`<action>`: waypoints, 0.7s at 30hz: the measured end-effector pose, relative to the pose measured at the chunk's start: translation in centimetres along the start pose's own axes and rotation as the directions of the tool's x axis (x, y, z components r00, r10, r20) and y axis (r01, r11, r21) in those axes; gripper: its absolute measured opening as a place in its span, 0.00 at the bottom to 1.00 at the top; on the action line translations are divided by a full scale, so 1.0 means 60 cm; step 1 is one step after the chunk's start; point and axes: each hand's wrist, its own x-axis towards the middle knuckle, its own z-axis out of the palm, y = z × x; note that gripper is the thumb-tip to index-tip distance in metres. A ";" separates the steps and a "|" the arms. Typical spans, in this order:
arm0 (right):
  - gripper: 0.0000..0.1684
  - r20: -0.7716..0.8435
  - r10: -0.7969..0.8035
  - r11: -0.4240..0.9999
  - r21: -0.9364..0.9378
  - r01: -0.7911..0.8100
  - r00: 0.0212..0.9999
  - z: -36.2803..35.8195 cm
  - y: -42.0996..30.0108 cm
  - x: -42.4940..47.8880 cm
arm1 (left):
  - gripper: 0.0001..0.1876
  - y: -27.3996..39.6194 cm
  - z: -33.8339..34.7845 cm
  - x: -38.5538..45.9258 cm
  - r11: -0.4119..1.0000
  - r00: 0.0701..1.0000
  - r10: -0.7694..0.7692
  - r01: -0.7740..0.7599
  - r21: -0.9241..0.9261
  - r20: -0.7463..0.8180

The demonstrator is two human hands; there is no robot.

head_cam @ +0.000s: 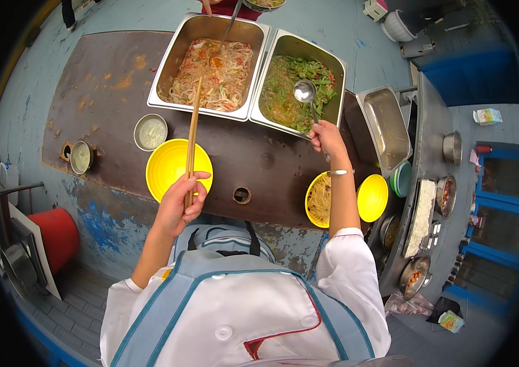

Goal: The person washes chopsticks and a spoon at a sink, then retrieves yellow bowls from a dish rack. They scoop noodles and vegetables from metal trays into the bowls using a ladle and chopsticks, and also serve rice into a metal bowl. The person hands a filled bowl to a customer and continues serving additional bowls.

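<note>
My left hand (184, 202) grips long wooden chopsticks (192, 133), which slant over a yellow bowl (165, 165) toward a steel pan of noodle soup (223, 78). With my right hand (328, 140) I hold the handle of a metal ladle (304, 91), its bowl over a second steel pan of green leafy vegetables in broth (282, 91). Under my right forearm sits a yellow bowl of noodles (319, 199), partly hidden by the arm. Another yellow bowl (372, 198) stands to its right, apparently with nothing in it.
A person's hand (209, 5) is at the far rim of the noodle pan, near another ladle (229, 27). Two small metal bowls (150, 132) stand on the worn brown table (103, 96). An empty steel pan (385, 128) and a side counter (417, 151) with food containers lie right.
</note>
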 end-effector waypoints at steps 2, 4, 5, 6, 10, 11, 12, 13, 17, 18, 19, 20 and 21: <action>0.09 0.084 -0.095 0.955 -0.272 0.115 0.992 -0.003 0.020 0.047 | 0.14 -0.002 -0.004 0.000 1.000 0.999 -0.019 0.019 0.001 0.031; 0.10 0.097 -0.078 0.882 -0.457 0.114 0.992 0.010 -0.036 0.058 | 0.13 -0.006 -0.011 -0.002 0.998 0.999 -0.029 0.031 -0.048 0.039; 0.11 0.091 -0.067 0.827 -0.552 0.107 0.994 0.015 -0.066 0.058 | 0.13 -0.007 -0.013 -0.003 0.998 0.998 -0.025 0.028 -0.052 0.050; 0.12 0.072 -0.055 0.744 -0.662 0.089 0.996 0.019 -0.093 0.044 | 0.13 -0.008 -0.014 -0.003 0.998 0.998 -0.020 0.024 -0.058 0.065; 0.27 0.000 -0.381 0.461 -0.867 0.190 0.924 0.096 -0.241 -0.060 | 0.13 -0.010 -0.016 0.012 0.997 0.996 -0.048 0.052 -0.051 0.075; 0.28 0.031 -0.606 0.566 -0.686 0.458 0.795 0.128 -0.258 -0.078 | 0.13 -0.013 -0.010 0.018 0.997 0.995 -0.067 0.070 -0.041 0.076; 0.31 0.138 -0.648 0.605 -0.504 0.616 0.749 0.165 -0.307 -0.108 | 0.13 -0.012 -0.001 0.026 0.996 0.991 -0.091 0.093 -0.014 0.101; 0.33 0.261 -0.640 0.570 -0.471 0.674 0.723 0.196 -0.327 -0.128 | 0.13 -0.012 0.010 0.034 0.996 0.987 -0.090 0.088 0.022 0.131; 0.18 0.342 -0.793 0.372 -0.382 0.846 0.503 0.272 -0.337 -0.140 | 0.16 0.010 0.059 0.056 0.986 0.973 -0.054 0.017 0.164 0.224; 0.14 0.298 -0.760 0.458 -0.385 0.801 0.578 0.276 -0.337 -0.130 | 0.18 0.018 0.061 0.063 0.982 0.967 -0.048 0.000 0.191 0.249; 0.12 0.243 -0.790 0.445 -0.406 0.798 0.563 0.269 -0.342 -0.120 | 0.19 0.028 0.060 0.070 0.976 0.961 -0.044 -0.018 0.219 0.274; 0.12 0.145 -0.815 0.478 -0.380 0.792 0.562 0.262 -0.351 -0.107 | 0.21 0.037 0.055 0.076 0.974 0.962 -0.039 -0.024 0.227 0.270; 0.13 0.043 -0.827 0.515 -0.346 0.785 0.561 0.258 -0.363 -0.090 | 0.23 0.045 0.046 0.082 0.971 0.965 -0.040 -0.024 0.237 0.261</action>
